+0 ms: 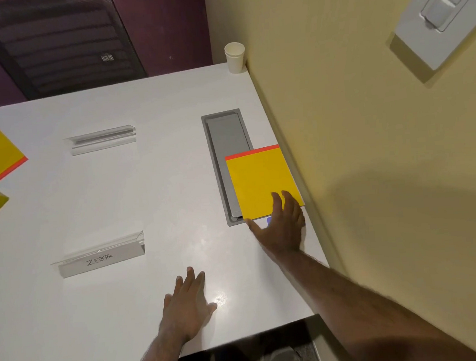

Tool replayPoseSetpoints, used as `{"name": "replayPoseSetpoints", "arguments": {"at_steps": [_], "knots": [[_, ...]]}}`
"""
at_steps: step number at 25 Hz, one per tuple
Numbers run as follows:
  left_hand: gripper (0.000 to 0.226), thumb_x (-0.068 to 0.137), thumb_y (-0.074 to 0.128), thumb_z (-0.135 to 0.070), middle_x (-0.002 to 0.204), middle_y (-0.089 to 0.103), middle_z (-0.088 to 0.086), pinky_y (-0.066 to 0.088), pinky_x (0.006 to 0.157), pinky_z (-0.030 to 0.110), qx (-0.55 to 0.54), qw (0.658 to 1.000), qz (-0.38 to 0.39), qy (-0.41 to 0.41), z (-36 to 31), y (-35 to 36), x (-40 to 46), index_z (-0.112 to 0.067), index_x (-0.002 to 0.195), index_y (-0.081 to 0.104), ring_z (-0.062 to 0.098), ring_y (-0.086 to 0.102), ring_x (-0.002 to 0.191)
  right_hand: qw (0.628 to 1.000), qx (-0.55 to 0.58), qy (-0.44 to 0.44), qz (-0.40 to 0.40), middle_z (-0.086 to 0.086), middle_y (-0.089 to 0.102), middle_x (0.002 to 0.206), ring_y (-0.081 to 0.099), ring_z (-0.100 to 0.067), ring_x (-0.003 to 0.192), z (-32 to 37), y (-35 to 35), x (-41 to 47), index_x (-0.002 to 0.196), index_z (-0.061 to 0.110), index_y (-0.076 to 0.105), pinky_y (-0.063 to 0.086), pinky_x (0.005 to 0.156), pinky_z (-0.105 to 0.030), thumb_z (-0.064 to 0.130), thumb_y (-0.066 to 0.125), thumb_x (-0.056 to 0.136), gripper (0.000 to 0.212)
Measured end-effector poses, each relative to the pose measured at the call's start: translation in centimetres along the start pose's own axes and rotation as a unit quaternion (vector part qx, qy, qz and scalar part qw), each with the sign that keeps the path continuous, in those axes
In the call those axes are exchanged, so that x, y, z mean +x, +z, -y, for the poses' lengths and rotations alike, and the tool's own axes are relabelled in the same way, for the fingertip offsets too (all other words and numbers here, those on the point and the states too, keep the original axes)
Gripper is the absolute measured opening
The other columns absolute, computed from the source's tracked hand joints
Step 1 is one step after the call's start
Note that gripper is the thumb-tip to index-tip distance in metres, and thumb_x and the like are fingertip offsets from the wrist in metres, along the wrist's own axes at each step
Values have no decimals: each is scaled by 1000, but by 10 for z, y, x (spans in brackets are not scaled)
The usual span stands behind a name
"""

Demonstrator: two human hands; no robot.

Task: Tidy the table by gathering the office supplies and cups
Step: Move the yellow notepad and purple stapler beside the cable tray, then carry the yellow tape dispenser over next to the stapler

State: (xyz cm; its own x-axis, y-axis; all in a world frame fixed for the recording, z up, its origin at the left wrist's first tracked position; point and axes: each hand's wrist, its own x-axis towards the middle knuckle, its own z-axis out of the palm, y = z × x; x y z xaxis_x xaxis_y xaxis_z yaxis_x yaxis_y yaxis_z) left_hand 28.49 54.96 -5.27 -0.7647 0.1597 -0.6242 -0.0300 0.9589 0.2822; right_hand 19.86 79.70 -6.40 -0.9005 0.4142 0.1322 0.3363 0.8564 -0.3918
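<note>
Step in hand: picking up the yellow notepad [259, 183]. Right hand [281, 225] is on its near edge, fingers spread flat over the corner, thumb out on the table [118, 195], not closed on it yet. Something small and blue shows under the palm; can't tell what.

Left hand [188, 304] rests open and flat on the table, nearer me, holding nothing.

Next move, my guess: curl fingers under the pad edge or slide it off the grey cable tray [225, 141] it partly covers.

Paper cup [235, 56], far beyond the right hand by the wall, looks empty. Tray lid is closed, contents hidden.
</note>
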Motion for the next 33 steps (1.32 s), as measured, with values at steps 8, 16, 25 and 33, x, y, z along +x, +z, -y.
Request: {"name": "replayPoseSetpoints", "arguments": {"at_steps": [8,16,25,33], "knots": [[74,92,48,-53,163,-8,-6,18,116,48,5,1000,-1,-15,0,2,1,-31,152,11,20,-1,150,958,-111,20,263,-13,0,161,-1,-47,145,15,12,69,151,29,15,11,115,-61,83,62,58,118],[74,91,48,-54,163,-7,-7,16,116,48,5,1000,-6,-19,0,2,2,-33,152,12,20,0,150,890,-202,-148,381,-3,-13,162,-3,-48,144,19,18,81,149,45,-2,23,108,-66,66,70,69,109],[73,91,49,-53,163,-6,-8,15,116,48,2,1000,-10,-22,-1,1,1,-33,151,13,19,0,150,888,-180,-151,396,-3,-15,161,-5,-49,144,13,20,82,150,45,1,23,107,-67,66,68,71,106],[70,93,46,-53,163,-4,-7,14,115,49,21,999,11,-25,-5,-11,-2,-32,152,14,17,4,150,895,-177,-155,378,-4,-15,161,-4,-48,144,16,17,77,150,42,-2,21,108,-66,72,67,67,112]]}}
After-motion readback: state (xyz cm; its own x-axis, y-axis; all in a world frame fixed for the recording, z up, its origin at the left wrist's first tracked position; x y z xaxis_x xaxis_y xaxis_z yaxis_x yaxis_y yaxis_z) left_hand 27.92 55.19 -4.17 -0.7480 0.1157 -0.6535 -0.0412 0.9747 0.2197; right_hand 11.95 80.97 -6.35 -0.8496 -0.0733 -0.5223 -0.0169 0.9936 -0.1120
